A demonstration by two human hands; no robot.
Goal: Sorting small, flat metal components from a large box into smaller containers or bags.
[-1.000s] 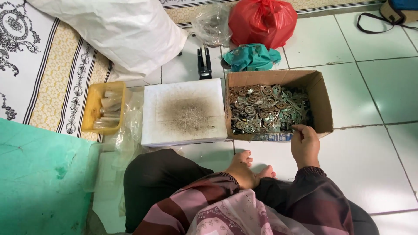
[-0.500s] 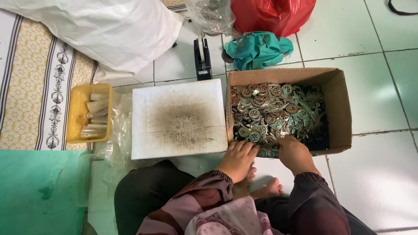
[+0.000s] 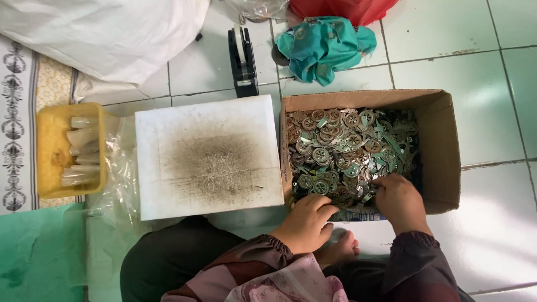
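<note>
Hands — left [image 3: 306, 222], right [image 3: 398, 201] — curl over metal parts [image 3: 341, 151] at cardboard box [image 3: 442, 151] near edge; grip unclear.

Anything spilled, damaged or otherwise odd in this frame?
The white board carries a dark sooty, scratched patch at its centre. Nothing has spilled: the metal parts stay inside the cardboard box, where both hands dig.

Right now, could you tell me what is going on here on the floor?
A person sits on the tiled floor with both hands in a cardboard box of small round metal parts. The left hand rests at the box's near edge on the parts, and the right hand digs into them. Whether either hand grips a part cannot be told. Beside the box lies a smudged white board, with a yellow tray further left and a tape dispenser behind.
</note>
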